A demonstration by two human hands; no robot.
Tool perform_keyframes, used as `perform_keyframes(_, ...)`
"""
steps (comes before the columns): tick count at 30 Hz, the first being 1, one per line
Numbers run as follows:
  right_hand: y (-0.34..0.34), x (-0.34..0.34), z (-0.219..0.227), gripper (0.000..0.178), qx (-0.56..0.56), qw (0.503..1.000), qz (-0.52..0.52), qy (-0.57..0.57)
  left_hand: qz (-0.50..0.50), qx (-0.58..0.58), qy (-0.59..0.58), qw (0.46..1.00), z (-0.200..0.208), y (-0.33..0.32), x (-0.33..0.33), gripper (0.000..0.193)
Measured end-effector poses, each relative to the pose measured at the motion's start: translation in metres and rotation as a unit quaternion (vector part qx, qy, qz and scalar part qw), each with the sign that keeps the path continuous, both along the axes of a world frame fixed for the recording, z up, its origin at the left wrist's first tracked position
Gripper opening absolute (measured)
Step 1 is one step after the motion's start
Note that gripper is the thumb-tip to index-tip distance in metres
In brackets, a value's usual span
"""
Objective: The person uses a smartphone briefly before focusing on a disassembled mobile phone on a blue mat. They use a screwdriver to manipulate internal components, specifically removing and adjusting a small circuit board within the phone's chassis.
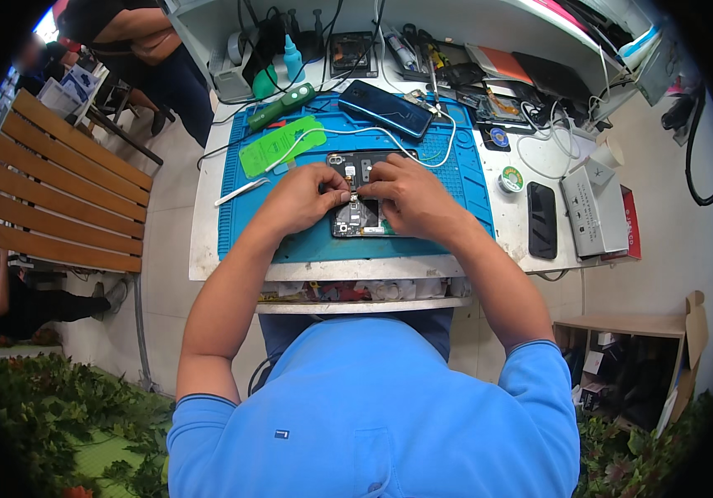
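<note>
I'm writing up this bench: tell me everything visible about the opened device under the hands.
The opened device lies flat on the blue mat. It looks like a dark slab, its inside exposed: small pale and metallic-looking parts, a greenish patch at its lower right. The left hand and right hand appear to touch its middle, hiding part.

Before you, the opened phone (362, 213) lies on the mat (236, 228), itself on the table (510, 249), with your left hand (302, 197) and right hand (413, 196) over it. A slim tool (241, 192) lies to its left, a second phone (386, 110) behind it. Right of the mat come a round tin (511, 179), a third phone (542, 220) and a box (595, 207).
</note>
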State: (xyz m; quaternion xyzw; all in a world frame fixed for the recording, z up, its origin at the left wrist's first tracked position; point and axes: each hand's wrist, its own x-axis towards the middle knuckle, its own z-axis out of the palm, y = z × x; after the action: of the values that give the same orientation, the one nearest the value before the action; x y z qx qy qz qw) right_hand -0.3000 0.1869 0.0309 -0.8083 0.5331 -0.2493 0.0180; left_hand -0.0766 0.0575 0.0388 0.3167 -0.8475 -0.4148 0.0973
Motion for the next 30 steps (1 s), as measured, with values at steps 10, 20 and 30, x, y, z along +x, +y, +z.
perform_keyframes(10, -0.001, -0.002, 0.012, 0.033, -0.006, 0.999, 0.013, 0.042, -0.001, 0.01, 0.0, 1.0, -0.002, -0.002, 0.0, 0.018)
perform_keyframes(20, -0.005, -0.001, 0.007, 0.041, 0.0, 0.997, 0.032, 0.075, -0.008, 0.015, -0.021, 1.0, 0.002, -0.005, -0.001, 0.019)
perform_keyframes(30, -0.006, 0.0, 0.01, 0.04, 0.016, 0.991, 0.058, 0.122, -0.015, 0.007, -0.016, 1.0, 0.002, -0.004, -0.001, 0.019)
